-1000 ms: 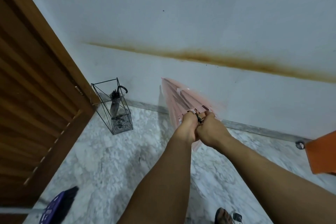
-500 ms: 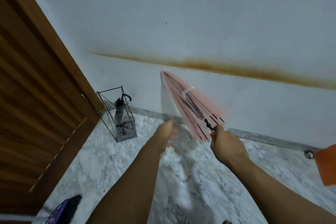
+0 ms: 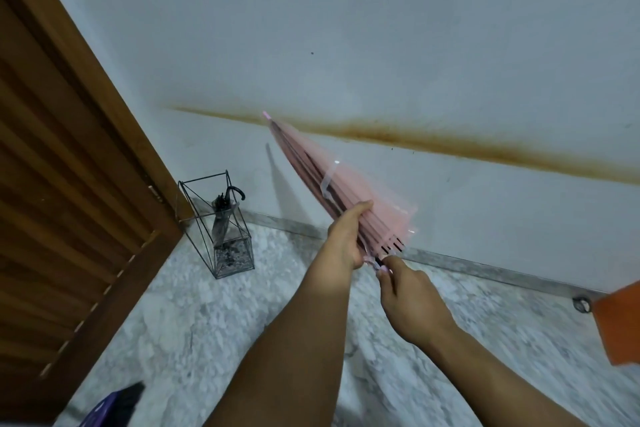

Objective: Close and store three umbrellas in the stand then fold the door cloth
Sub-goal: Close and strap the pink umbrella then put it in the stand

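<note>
Gripping the folded pink umbrella (image 3: 318, 180), the left hand (image 3: 346, 239) wraps its canopy; the right hand (image 3: 405, 291) pinches the handle end, fingers clamped, near a wire stand (image 3: 221, 229) holding 1 umbrella.

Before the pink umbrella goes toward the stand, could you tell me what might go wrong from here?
The pink umbrella's strap hangs loose, so the folds near the left hand may spring open again. Its tip points at the wall and could scrape it. The wire stand is narrow and light-looking, and already holds a dark umbrella, so a careless insertion might tip it. The right hand grips only near the handle end.
</note>
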